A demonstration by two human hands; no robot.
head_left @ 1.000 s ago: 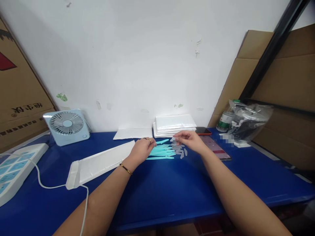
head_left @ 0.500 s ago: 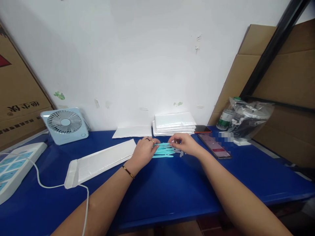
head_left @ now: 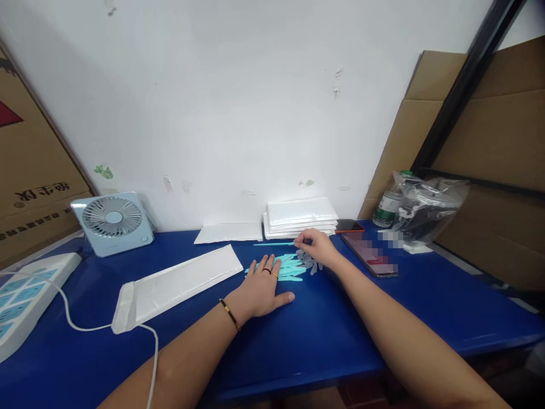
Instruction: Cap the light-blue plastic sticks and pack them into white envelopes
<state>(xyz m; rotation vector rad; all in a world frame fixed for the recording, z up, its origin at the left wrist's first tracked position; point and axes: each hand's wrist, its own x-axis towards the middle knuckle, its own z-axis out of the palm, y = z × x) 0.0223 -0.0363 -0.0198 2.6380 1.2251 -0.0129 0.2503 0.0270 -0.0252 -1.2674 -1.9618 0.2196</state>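
My right hand pinches the right end of one slim turquoise stick, which points left, level, beyond the pile. Palm down, my left hand has its fingers spread over the left part of a pile of similar turquoise sticks. The pile's right ends carry translucent grey pieces; they are too small to make out fully. My left fingers hide some of the sticks. Left of that hand lies a long white padded envelope, its folded flap toward the left.
White envelopes are stacked by the wall, with another envelope beside them. A phone, a dark red-edged device, a bottle and a clear bag stand right. Left are a fan, a power strip and a white cable.
My left hand has gone from pinching at the sticks to lying flat on the pile, nearer me. My right hand has drawn one stick away toward the wall. The pile is more spread.
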